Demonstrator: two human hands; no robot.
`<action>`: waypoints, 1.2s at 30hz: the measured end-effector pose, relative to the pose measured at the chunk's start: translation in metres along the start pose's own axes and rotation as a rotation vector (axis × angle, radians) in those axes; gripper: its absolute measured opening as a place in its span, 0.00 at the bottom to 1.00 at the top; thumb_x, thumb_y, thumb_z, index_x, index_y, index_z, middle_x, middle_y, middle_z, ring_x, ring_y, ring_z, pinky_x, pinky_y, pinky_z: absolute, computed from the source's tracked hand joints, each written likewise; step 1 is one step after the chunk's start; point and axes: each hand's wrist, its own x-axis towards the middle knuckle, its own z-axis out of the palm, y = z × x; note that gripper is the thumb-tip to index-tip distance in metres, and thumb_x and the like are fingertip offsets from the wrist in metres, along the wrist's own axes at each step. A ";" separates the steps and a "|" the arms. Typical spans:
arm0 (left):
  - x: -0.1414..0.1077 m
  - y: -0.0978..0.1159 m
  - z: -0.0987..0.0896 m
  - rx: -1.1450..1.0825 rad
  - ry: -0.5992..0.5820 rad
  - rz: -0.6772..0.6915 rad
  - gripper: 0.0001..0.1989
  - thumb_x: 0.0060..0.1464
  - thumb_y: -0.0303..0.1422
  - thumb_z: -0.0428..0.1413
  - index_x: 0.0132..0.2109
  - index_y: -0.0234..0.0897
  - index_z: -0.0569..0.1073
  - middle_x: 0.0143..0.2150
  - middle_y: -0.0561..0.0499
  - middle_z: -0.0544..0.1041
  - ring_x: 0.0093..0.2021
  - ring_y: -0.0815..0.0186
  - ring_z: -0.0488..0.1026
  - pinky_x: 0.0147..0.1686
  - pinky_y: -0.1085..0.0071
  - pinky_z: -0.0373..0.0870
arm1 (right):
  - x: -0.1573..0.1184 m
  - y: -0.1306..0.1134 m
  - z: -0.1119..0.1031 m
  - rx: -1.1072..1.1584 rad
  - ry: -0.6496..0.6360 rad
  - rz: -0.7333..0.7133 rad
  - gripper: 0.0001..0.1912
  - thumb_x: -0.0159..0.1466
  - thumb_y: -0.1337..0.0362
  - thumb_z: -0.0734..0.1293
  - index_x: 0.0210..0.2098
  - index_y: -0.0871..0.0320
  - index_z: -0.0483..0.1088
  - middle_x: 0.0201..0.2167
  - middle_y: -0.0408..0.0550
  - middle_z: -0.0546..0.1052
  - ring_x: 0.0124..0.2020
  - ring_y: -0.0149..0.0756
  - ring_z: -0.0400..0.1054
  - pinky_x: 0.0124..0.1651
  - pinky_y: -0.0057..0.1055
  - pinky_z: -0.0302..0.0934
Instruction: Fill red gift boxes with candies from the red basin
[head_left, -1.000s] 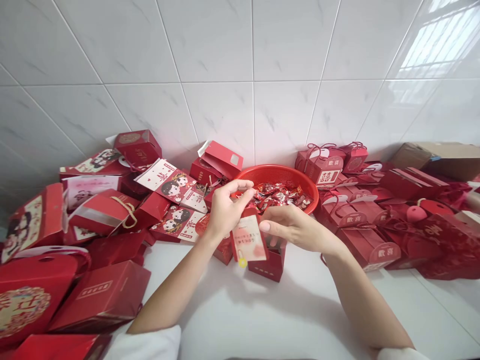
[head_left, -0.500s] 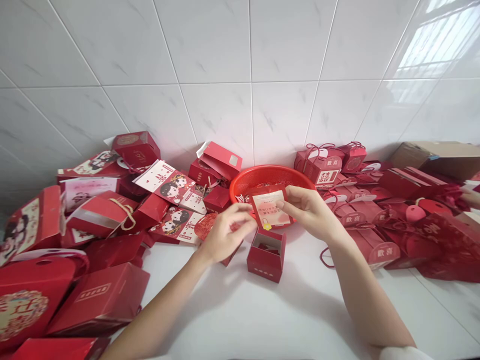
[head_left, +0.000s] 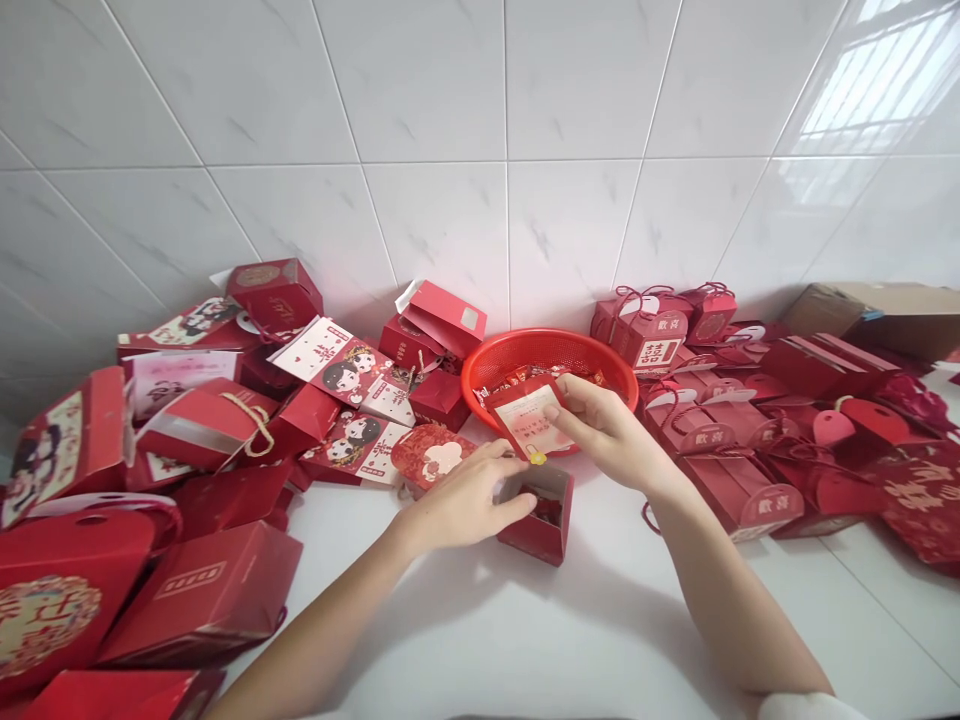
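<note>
My right hand (head_left: 611,430) pinches a red card (head_left: 529,425) with a cream printed panel and a small yellow flower at its lower edge. The card is tilted above a small open red box (head_left: 534,540) with small wrapped pieces inside. My left hand (head_left: 469,500) lies over the box's left side, fingers stretched and thumb out across the opening. Its fingertips are close to the card's lower corner; whether they touch it, I cannot tell. Behind the card stands a red plastic basket (head_left: 551,345) holding wrapped sweets.
Red gift boxes (head_left: 202,585) and bags are heaped on the left of the white table (head_left: 600,630). More red handled boxes (head_left: 742,490) crowd the right, with a brown cardboard box (head_left: 877,310) behind them. A tiled wall (head_left: 435,230) bounds the back.
My left hand has moved right and down onto the small box. The card has tilted and shifted slightly left, still in my right hand. More of the basket's sweets show.
</note>
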 end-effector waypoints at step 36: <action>-0.003 -0.022 -0.006 -0.128 -0.182 -0.087 0.60 0.40 0.50 0.69 0.74 0.44 0.48 0.75 0.42 0.52 0.72 0.45 0.51 0.69 0.54 0.53 | 0.001 0.006 0.011 -0.893 -0.566 0.283 0.14 0.58 0.74 0.63 0.42 0.57 0.73 0.32 0.48 0.78 0.33 0.37 0.70 0.30 0.28 0.47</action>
